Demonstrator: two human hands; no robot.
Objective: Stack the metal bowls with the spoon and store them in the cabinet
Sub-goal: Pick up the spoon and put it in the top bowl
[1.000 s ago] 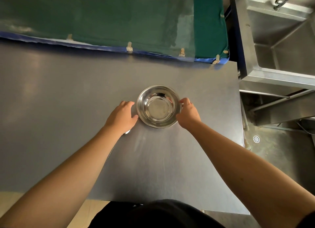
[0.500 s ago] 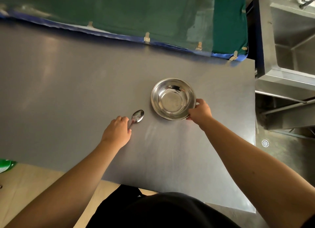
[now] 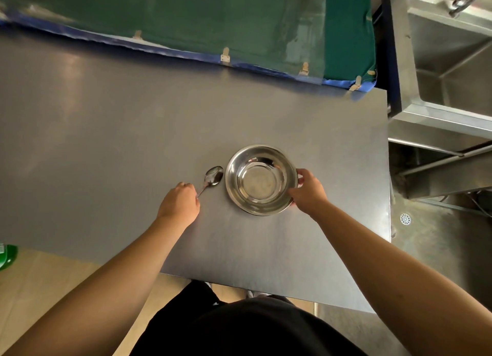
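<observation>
The left hand (image 3: pixel 179 204) is curled over the handle of a spoon (image 3: pixel 212 177), fingers closed round the part nearest the body, so that most of the handle is hidden beneath it. The right hand (image 3: pixel 308 192) grips the right rim of a bowl (image 3: pixel 261 180), thumb on top of the rim at its upper right and the other fingers curled under the edge at the lower right.

The bowl is metal, round and shallow, and stands upright on the table (image 3: pixel 106 142), mouth up. Nothing lies in it; its flat bottom shows only reflections. Whether more than one bowl is nested there cannot be told from above: only a single rim is plain.

The spoon's long axis runs on a slant, from the left hand up and to the right. Its scoop points toward the bowl and the far side of the table, hollow side up, and lies just beside the bowl's left rim without touching it.

There is one spoon and one bowl in sight, both on the right half of the grey table. Beyond the far edge hangs a green sheet (image 3: pixel 186 14) held by small clips. To the right of the table stands a steel sink (image 3: pixel 439 62).
</observation>
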